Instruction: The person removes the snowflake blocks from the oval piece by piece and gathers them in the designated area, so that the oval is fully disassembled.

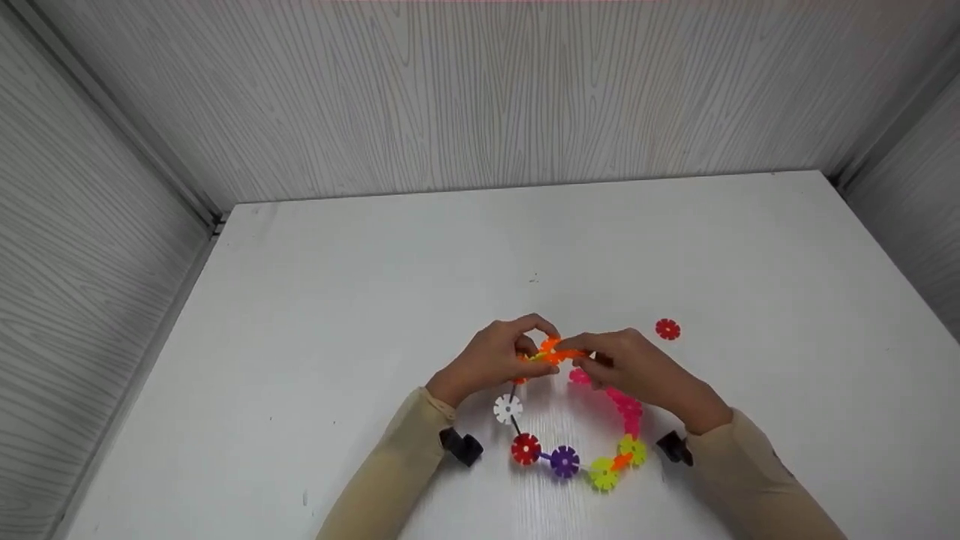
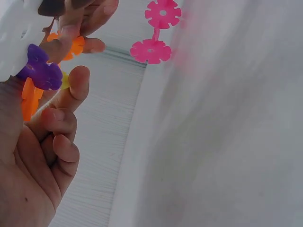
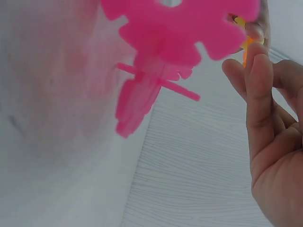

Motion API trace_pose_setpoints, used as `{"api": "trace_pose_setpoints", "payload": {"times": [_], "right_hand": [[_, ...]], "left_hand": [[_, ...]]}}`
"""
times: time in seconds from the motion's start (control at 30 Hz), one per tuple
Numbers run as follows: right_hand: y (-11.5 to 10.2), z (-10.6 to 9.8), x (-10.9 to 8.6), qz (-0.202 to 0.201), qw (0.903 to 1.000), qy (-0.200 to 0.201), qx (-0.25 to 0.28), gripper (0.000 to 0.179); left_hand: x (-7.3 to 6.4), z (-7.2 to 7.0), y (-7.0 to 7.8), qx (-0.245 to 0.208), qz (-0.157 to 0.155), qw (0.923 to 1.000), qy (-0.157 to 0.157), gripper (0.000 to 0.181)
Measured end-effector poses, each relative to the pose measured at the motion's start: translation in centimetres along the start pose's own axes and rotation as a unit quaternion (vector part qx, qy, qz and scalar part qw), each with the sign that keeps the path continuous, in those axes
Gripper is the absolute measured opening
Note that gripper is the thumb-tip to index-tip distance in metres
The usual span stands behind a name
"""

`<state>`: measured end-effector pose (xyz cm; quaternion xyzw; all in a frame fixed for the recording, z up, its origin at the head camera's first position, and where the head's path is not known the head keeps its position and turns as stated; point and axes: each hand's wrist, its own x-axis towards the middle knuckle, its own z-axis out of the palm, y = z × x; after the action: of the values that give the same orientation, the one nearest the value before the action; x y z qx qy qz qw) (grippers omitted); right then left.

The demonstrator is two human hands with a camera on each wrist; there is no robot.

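A chain of slotted plastic snowflake discs curves in a ring between the hands in the head view. My left hand [image 1: 495,354] pinches the chain's far left end, where orange discs [image 1: 551,347] join a yellow one. From the other side, my right hand [image 1: 637,367] pinches an orange disc at the same spot, its fingertips close to the left ones. Down the left side run a white disc [image 1: 508,409] and a red disc [image 1: 526,449], then a purple disc [image 1: 565,462] and yellow-green discs [image 1: 604,475] along the near side. Pink discs [image 1: 628,409] climb the right side, below the right hand.
A loose red disc [image 1: 667,328] lies beyond the right hand on the white table [image 1: 360,300]. Grey wood-grain panels [image 1: 480,97] stand behind the table and at both sides. Black pieces [image 1: 463,448] sit by each sleeve cuff.
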<state>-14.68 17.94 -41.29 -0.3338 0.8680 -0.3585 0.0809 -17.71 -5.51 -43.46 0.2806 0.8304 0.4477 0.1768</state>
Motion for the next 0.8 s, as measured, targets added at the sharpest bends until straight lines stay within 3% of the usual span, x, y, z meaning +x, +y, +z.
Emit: {"api": "trace_pose_setpoints", "payload": {"times": [0.4,0.6,0.8], "right_hand": [[-0.51,0.35,0.25,-0.06,0.9926,0.048,-0.094,0.023],[-0.24,0.39,0.24,-0.1,0.9825,0.085,-0.132,0.024],[-0.17,0.35,0.13,-0.108,0.9721,0.114,-0.174,0.025]], "left_hand": [[-0.49,-0.18,-0.09,0.077,0.067,0.9947,0.012,0.036],[-0.48,-0.03,0.37,0.083,0.059,0.9943,0.032,0.037],[-0.34,0.03,0.56,0.094,0.062,0.9929,0.039,0.038]]}}
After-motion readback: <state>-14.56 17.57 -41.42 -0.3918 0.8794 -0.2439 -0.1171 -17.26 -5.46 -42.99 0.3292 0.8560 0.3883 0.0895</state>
